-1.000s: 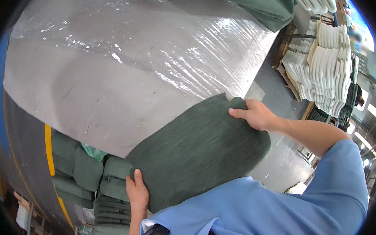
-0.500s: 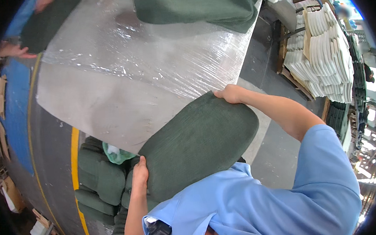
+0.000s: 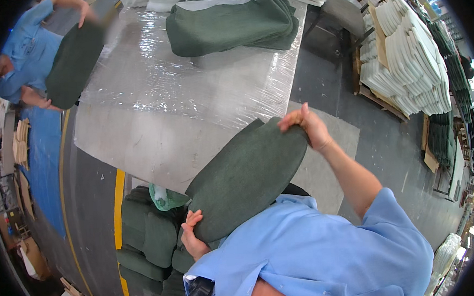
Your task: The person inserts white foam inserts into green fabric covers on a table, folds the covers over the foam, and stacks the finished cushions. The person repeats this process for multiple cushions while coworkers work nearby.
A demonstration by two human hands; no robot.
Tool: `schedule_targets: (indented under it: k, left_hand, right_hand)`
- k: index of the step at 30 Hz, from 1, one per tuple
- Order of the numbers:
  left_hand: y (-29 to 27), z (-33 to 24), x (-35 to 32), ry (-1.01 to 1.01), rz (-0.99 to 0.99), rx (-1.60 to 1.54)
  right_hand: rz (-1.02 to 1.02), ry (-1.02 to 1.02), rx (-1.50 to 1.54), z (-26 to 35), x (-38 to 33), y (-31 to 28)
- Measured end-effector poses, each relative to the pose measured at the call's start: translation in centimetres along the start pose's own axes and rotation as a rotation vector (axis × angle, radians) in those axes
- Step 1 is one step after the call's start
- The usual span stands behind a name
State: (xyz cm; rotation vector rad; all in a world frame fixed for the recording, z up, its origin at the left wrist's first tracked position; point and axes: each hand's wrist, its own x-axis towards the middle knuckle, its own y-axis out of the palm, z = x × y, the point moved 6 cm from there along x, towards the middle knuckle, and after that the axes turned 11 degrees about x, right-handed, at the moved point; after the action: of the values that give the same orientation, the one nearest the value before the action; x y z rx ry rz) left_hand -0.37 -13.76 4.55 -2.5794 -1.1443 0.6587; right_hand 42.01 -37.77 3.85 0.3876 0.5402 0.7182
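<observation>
A flat, dark green fabric-covered cushion [image 3: 244, 174] with rounded corners is tilted in front of my body, over the table's near edge. My left hand [image 3: 193, 235] grips its lower left end, fingers curled over the rim. At the upper right corner, my right hand [image 3: 309, 126] has its fingers bent on the cover and the thumb raised. What lies under the cushion's far side is hidden. Beyond it, the table [image 3: 133, 132] has clear plastic film across its top. A pile of dark green covers [image 3: 229, 26] lies at the table's far side.
Below left, green cushions [image 3: 153, 234] are stacked beside a green bag [image 3: 167, 198]. At upper left another person [image 3: 33, 52] holds a similar green cushion [image 3: 77, 63]. White pads [image 3: 405, 56] stand piled on a pallet at right. Yellow lines mark the grey floor.
The cushion has turned and its face looks narrower. My right hand's grip has shifted, with its thumb now lifted. The view has moved, showing more of the other person.
</observation>
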Motion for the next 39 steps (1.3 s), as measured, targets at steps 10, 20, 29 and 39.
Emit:
schedule_targets:
  k: [10,20,29,39]
  left_hand:
    - [1.2,2.2,2.7,-0.231,0.047,-0.581]
    - [0.9,4.1,2.7,-0.753,0.156,-0.609]
    - [-0.2,-7.6,14.3,-0.244,0.185,-0.110]
    - [1.0,-29.2,24.2,0.389,0.015,-0.418]
  right_hand:
    - [-0.137,-0.009,0.087,-4.2,2.7,-2.8]
    - [-0.132,0.497,-0.177,-1.9,0.4,-2.2]
    - [-0.209,0.047,0.024,1.5,-3.9,-1.0]
    - [-0.054,-0.433,0.224,4.4,-12.0,5.2]
